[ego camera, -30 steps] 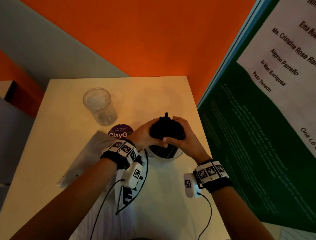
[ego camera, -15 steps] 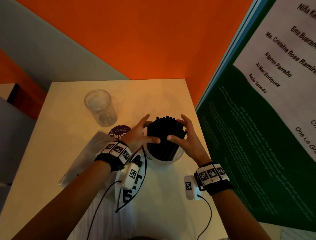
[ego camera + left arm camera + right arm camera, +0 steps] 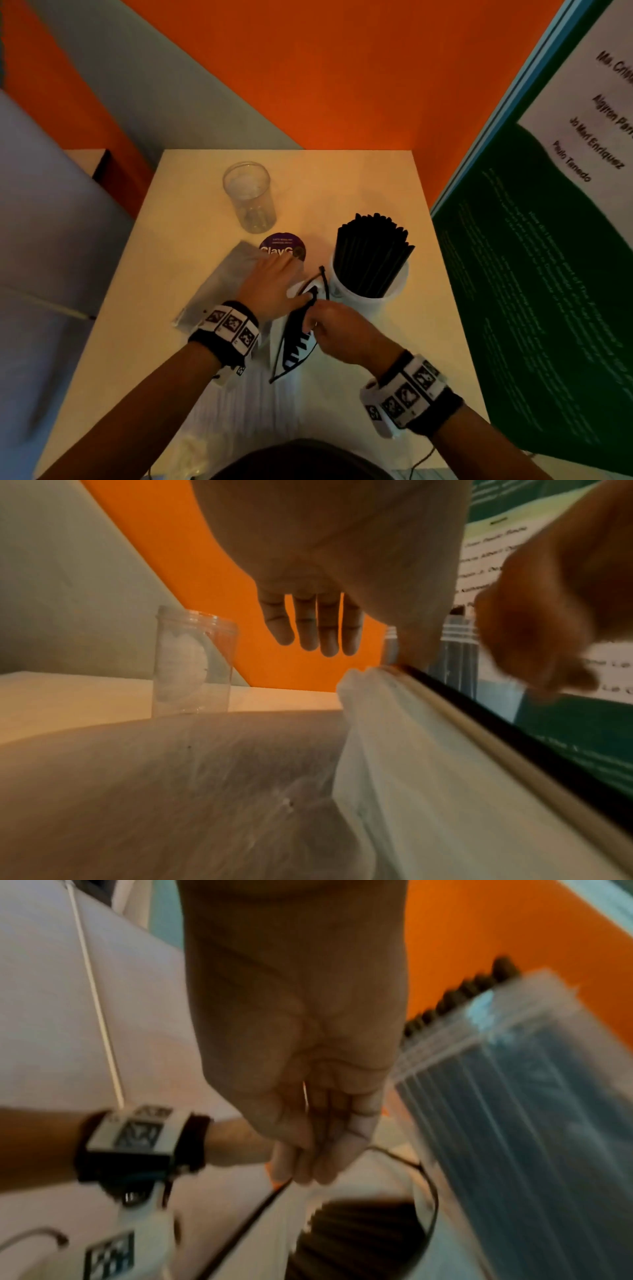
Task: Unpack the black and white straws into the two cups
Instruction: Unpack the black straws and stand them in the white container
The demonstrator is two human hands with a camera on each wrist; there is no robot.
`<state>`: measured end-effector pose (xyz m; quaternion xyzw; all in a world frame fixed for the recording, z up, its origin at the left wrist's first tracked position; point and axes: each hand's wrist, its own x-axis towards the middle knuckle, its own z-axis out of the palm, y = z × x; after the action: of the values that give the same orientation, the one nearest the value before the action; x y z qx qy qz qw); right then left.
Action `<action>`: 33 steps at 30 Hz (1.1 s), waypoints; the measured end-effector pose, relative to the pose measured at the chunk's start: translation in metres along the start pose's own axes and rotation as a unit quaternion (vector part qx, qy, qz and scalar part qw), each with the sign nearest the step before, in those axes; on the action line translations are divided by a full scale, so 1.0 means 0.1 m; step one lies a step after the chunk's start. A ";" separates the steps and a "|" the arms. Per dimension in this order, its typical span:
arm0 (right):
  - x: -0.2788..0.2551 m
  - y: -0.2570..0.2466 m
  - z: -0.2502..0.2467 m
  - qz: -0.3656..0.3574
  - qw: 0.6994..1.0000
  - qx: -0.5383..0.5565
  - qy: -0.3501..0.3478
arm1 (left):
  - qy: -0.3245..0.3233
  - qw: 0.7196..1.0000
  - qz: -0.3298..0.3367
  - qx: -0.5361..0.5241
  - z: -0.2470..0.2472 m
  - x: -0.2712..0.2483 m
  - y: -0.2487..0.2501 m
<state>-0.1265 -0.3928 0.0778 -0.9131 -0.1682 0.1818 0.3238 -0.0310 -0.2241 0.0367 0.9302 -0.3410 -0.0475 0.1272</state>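
Observation:
The black straws (image 3: pixel 373 250) stand bunched in a clear cup (image 3: pixel 394 291) at the table's right. A second clear cup (image 3: pixel 249 197) stands empty at the back left, also seen in the left wrist view as the empty cup (image 3: pixel 193 664). The white straw pack (image 3: pixel 239 404) lies in front of me, its black-edged mouth (image 3: pixel 296 342) pointing at the full cup. My left hand (image 3: pixel 274 284) rests flat, fingers straight (image 3: pixel 315 626), with the thumb at the pack's mouth. My right hand (image 3: pixel 329 325) pinches the black edge (image 3: pixel 294 1164) of that mouth.
A grey translucent plastic bag (image 3: pixel 219 291) lies under my left hand. A round purple sticker (image 3: pixel 282 246) is on the table between the cups. A green and white poster board (image 3: pixel 534 274) stands along the table's right edge. An orange wall closes the back.
Both hands have let go of the black straws in the cup and dropped toward me onto the white straw pack. The right hand now pinches its mouth.

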 end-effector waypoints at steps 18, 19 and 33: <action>0.77 0.15 0.88 0.160 0.973 -0.161 -0.041 | -0.020 0.999 -0.040 -0.025 -0.06 -0.26 0.30; 0.77 0.14 0.89 0.166 0.972 -0.158 -0.050 | -0.020 0.999 -0.040 -0.026 -0.07 -0.27 0.30; 0.72 0.10 0.72 0.139 0.980 -0.128 -0.065 | -0.007 0.999 -0.051 -0.008 -0.09 -0.30 0.20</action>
<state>-0.0934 -0.3316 0.0029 -0.9477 -0.0825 0.2610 0.1642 -0.0647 -0.2173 0.0508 0.9449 -0.2940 -0.0631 0.1297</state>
